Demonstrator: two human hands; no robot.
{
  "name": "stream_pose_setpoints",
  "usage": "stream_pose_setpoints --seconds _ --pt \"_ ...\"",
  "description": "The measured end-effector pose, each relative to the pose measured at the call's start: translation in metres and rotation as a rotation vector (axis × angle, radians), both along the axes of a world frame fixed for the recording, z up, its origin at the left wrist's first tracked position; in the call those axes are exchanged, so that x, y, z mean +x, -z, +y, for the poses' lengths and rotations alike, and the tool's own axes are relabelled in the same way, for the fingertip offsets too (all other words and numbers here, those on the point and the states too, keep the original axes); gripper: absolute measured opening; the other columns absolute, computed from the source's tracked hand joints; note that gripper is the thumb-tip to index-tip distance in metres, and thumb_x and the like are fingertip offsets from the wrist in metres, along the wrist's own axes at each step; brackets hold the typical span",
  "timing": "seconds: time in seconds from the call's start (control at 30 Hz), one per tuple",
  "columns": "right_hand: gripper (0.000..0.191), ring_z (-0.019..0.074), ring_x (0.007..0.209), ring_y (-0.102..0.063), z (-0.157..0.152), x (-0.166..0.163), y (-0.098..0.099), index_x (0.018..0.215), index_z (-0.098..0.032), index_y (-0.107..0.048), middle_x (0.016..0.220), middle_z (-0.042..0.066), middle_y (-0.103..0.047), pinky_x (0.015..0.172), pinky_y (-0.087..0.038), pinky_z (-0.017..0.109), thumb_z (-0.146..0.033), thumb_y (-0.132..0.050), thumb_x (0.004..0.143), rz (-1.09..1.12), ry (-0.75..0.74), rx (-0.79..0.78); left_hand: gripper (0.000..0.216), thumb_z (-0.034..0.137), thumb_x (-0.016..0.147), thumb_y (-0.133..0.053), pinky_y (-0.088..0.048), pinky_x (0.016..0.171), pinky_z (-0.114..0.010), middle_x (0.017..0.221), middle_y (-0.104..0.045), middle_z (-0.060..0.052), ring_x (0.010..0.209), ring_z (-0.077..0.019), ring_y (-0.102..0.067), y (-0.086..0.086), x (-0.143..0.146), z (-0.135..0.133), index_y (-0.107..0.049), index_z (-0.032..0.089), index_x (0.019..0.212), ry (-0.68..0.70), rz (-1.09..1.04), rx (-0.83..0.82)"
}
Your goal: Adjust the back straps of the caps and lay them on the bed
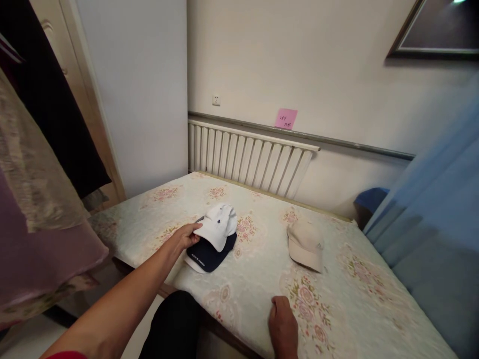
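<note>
And here's my left hand [188, 235], between seven and eight o'clock from mid-view, thumb and fingers clamped on the brim of the white cap [220, 224]! That cap sits around seven o'clock, over the dark cap [215, 254], with a pale brim [195, 265] peeping out below. Nice hold, I'd say: a light pinch at the brim's edge leaves the crown unsquashed. My judgement is to raise it straight and level, because a sideways drag could pull the lower brims along. Over to my right hand [284, 326], between five and six: fingers curled together in a loose fist, nothing visible in it. The beige cap [305, 244] lies alone between four and five, well apart from the others, on the flowered cover [258, 279].

Round the edges: hanging clothes [52, 149] crowd nine o'clock, and I'd mind my left elbow there. My dark-clad knee [170, 324] pokes in near seven. The radiator [245, 154] runs by twelve, a pink note [286, 118] at one, the blue curtain [430, 214] past three. Nothing blocks the stretch between the caps!
</note>
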State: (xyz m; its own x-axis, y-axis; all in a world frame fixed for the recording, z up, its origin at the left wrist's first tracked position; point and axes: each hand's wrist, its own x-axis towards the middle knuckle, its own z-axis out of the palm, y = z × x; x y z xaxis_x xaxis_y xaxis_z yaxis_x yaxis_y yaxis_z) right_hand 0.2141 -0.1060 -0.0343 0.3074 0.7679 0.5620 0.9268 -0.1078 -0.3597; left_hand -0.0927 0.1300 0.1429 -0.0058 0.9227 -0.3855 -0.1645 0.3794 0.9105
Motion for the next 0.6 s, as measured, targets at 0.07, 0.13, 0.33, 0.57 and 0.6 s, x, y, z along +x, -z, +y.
stream_pose_setpoints --seconds 0.07,0.13,0.33,0.57,0.6 --pt "0.018 0.0190 0.066 -0.058 0.000 0.000 0.001 0.082 -0.023 -0.052 0.076 0.003 -0.060 0.062 -0.040 0.030 -0.018 -0.034 0.085 -0.004 0.002 0.003 0.011 0.006 0.084 -0.049 -0.054 0.071 -0.024 0.086 -0.064 -0.004 0.078 -0.0130 -0.064 -0.005 0.013 -0.002 -0.058 0.013 0.087 0.021 -0.177 -0.011" --pt "0.018 0.0190 0.066 -0.057 0.000 0.001 0.002 0.081 -0.023 -0.051 0.076 0.002 -0.059 0.062 -0.040 0.030 -0.018 -0.034 0.085 -0.009 0.003 0.004 0.016 0.002 0.082 -0.047 -0.054 0.070 -0.022 0.082 -0.065 -0.003 0.075 -0.0117 -0.064 -0.011 0.027 -0.006 -0.056 0.015 0.086 0.030 -0.336 -0.005" --pt "0.020 0.0189 0.068 -0.057 0.002 0.002 0.005 0.081 -0.022 -0.052 0.076 0.003 -0.059 0.064 -0.040 0.030 -0.017 -0.033 0.086 -0.013 -0.015 0.017 0.024 0.000 0.075 -0.048 -0.055 0.067 -0.026 0.081 -0.065 -0.003 0.070 -0.0128 -0.064 -0.039 0.067 -0.033 -0.055 0.016 0.092 0.087 -0.698 -0.005" --pt "0.023 0.0190 0.066 -0.058 0.001 -0.001 -0.003 0.082 -0.022 -0.055 0.075 0.003 -0.061 0.062 -0.041 0.030 -0.021 -0.032 0.088 0.050 -0.004 0.043 0.027 -0.002 0.073 -0.048 -0.053 0.062 -0.025 0.079 -0.064 -0.002 0.066 -0.0121 -0.063 -0.080 0.095 -0.073 -0.054 0.016 0.093 0.207 -0.900 -0.006" --pt "0.024 0.0190 0.066 -0.058 0.001 -0.001 -0.004 0.082 -0.022 -0.055 0.075 0.003 -0.062 0.063 -0.042 0.030 -0.022 -0.032 0.088 0.070 -0.007 0.048 0.026 -0.001 0.073 -0.048 -0.053 0.061 -0.024 0.078 -0.064 -0.002 0.065 -0.0118 -0.062 -0.084 0.099 -0.080 -0.054 0.016 0.092 0.219 -0.911 -0.012"
